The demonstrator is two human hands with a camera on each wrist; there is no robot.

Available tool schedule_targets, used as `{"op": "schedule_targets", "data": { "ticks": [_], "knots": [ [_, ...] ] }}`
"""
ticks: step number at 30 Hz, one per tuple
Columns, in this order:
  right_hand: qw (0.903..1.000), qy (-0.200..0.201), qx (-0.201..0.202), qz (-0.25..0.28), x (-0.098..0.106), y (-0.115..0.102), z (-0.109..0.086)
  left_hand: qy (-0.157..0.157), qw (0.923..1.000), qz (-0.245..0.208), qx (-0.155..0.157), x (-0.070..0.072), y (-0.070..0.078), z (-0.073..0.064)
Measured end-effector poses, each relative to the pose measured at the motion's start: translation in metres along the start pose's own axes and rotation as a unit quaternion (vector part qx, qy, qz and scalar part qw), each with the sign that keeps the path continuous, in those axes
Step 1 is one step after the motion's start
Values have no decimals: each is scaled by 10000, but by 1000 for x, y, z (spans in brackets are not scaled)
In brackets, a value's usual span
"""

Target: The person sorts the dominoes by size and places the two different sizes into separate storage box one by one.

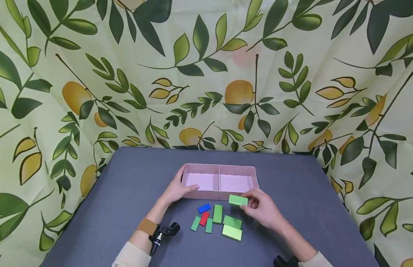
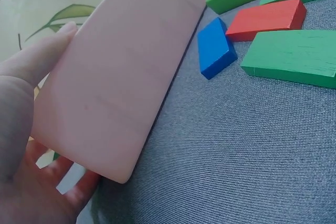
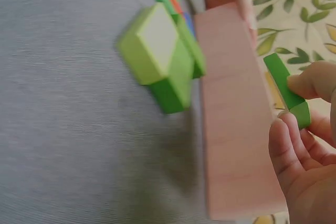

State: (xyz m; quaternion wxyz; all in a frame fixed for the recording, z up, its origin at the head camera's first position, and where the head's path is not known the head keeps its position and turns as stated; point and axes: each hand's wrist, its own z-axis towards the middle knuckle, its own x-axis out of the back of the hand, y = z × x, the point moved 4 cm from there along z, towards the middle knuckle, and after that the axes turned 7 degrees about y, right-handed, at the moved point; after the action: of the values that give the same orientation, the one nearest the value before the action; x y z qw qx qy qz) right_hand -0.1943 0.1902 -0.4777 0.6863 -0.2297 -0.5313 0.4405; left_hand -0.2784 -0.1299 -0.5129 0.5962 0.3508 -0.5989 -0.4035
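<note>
A pink two-compartment box (image 1: 206, 194) stands on the table, both compartments bare in the head view. My left hand (image 1: 175, 190) grips its left end, thumb over the front rim and fingers at the end wall. Between thumb and fingers my right hand (image 1: 264, 209) pinches a green block (image 1: 237, 200) by its right end, near the box's front right. In front of the box lie a blue block (image 1: 204, 208), a red block (image 1: 204, 218) and several green ones, among them an upright-lying green block (image 1: 217, 214) and a light green block (image 1: 232, 233).
Grey cloth (image 1: 126, 178) covers the table. Behind it hangs a leaf-and-fruit patterned curtain (image 1: 206, 74). A camera on a brown strap (image 1: 147, 226) sits at the left wrist, and another dark wrist camera (image 1: 285, 261) shows at the bottom right.
</note>
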Motion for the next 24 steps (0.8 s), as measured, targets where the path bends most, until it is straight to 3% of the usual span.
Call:
{"op": "schedule_targets", "data": {
  "ticks": [12,18,24],
  "knots": [
    [9991,59,-230,350,17,-8,38,55,9999,63,79,3,2,-1],
    [9987,-18,-301,403,16,-3,58,87,9999,57,59,3,2,-1],
    [9953,-255,-674,648,9,4,73,92,9999,77,-34,0,2,-2]
  ]
}}
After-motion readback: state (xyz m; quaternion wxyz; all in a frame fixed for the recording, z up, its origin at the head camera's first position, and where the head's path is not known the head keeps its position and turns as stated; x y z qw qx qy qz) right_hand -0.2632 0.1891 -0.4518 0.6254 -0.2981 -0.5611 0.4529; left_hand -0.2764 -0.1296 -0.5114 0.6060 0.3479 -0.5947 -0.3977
